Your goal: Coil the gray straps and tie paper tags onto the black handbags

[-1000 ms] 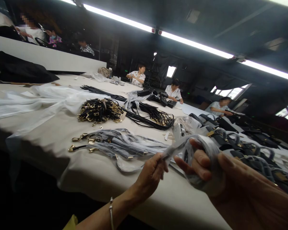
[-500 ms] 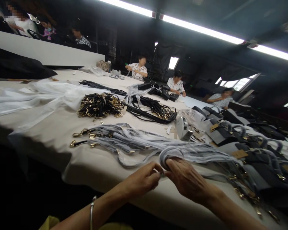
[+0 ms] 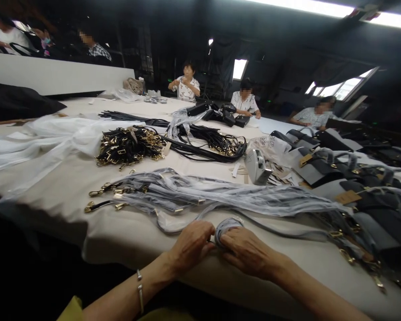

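A grey strap wound into a coil [image 3: 226, 225], seemingly wrapped in clear film, stands on edge near the table's front. My right hand [image 3: 250, 252] is closed round the coil's right side. My left hand [image 3: 194, 243] is pinched against its left side, on what looks like a length of the same strap; the fingertips are partly hidden. Just beyond both hands lie more film-wrapped grey straps [image 3: 220, 196] with gold clasps [image 3: 93, 193] at their left ends. One loose grey strap [image 3: 280, 232] runs rightward across the cloth.
A tape dispenser [image 3: 256, 166] stands beyond the wrapped straps. Black straps with gold hardware [image 3: 130, 145] are heaped to its left. Grey and black handbags [image 3: 321, 167] crowd the right side. White wrapping sheets [image 3: 63, 138] lie at left. Several people sit across the table.
The view has tilted and shifted slightly. My hands and the coil have come away from the wrapped straps toward the table's front edge. My left hand has turned, its back now facing up.
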Motion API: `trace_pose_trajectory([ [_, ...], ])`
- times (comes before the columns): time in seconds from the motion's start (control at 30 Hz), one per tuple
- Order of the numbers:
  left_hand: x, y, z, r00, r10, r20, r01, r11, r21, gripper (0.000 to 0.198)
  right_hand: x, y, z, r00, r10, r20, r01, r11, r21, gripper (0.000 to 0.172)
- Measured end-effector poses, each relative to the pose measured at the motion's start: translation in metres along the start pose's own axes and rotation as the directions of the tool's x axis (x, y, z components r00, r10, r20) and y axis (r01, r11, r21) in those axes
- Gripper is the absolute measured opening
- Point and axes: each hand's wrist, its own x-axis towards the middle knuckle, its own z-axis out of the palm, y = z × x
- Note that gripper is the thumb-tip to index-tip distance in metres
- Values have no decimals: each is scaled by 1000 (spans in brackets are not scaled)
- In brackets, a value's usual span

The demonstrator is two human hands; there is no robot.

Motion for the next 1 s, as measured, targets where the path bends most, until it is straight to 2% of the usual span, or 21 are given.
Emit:
trace_pose_trajectory([
  [0.03,1,-1,2,1000,21,7,-21,999,26,11,1,0,0,1000,-22,-11,21,1000,-9,7],
  [0.13,5,-2,1,981,188,50,-193,972,133,15,2,3,2,995,-54,-89,47,996,-82,4],
  [0.2,10,-2,-3,960,279,24,-278,939,200,16,1,7,6,987,-74,-146,52,988,-147,9],
  [0.27,16,-3,-8,936,353,6,-345,910,229,26,-1,11,9,978,-110,-177,77,980,-184,15],
  [0.33,23,-6,-12,916,399,54,-401,893,203,30,-4,14,10,973,-128,-192,97,982,-163,16],
  [0.47,38,-12,-8,937,299,180,-322,940,112,41,-8,16,6,958,-94,-271,100,995,8,19],
  [0.6,40,-11,7,949,258,179,-270,962,48,43,-8,22,3,928,-109,-355,162,979,123,19],
  [0.7,29,-8,13,952,291,91,-301,944,135,32,-8,27,6,912,-119,-393,191,970,149,22],
  [0.77,17,-9,16,950,311,-19,-294,914,281,20,-7,31,12,895,-129,-428,213,965,153,22],
  [0.87,3,-13,23,903,359,-234,-211,848,487,21,-7,37,32,850,-161,-501,240,966,97,25],
  [0.97,0,-20,38,855,410,-319,-167,799,578,24,-8,42,62,798,-198,-569,222,975,-27,36],
  [1.0,2,-23,43,838,430,-336,-170,791,587,26,-9,43,70,801,-171,-574,202,979,-9,37],
])
